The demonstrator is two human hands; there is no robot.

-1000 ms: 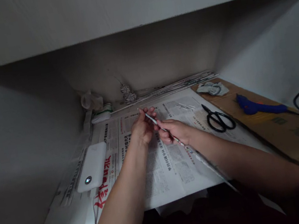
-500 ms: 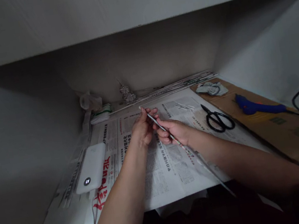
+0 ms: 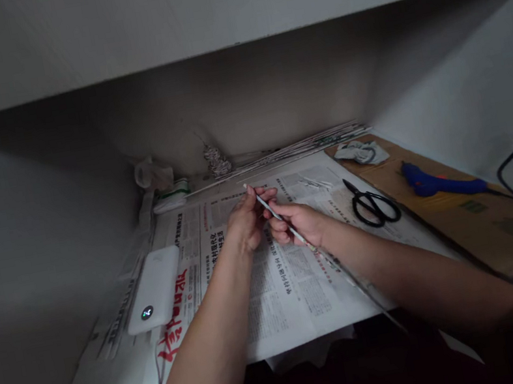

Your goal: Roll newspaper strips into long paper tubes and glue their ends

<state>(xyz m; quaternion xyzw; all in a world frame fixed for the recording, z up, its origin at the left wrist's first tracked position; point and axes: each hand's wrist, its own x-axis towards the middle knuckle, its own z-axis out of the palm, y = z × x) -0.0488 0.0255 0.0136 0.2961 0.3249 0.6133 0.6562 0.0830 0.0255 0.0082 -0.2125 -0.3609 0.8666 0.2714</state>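
Note:
A thin rolled-paper stick (image 3: 315, 249) slants from between my hands down toward the table's front edge. It is pale, with coloured print along its middle. Its upper end rests in the fingers of my left hand (image 3: 246, 221), the thumb pressed against it and the other fingers curled behind. Just below, my right hand (image 3: 299, 223) pinches the same stick between thumb and fingers. Both hands are over the newspaper (image 3: 271, 315) spread on the table. Some of my fingertips are hidden behind the stick and hands.
Black scissors (image 3: 372, 206) lie right of my hands, near small paper scraps (image 3: 314, 183). A blue glue gun (image 3: 440, 180) and a crumpled cloth (image 3: 361, 152) rest on cardboard (image 3: 497, 235). Left is a white power bank (image 3: 157, 289). Long paper sticks (image 3: 299, 150) line the back, under an overhanging panel (image 3: 224, 9).
The stick's upper end and my left fingers have shifted slightly to the right. Both hands keep their hold on the stick. The view has moved a little.

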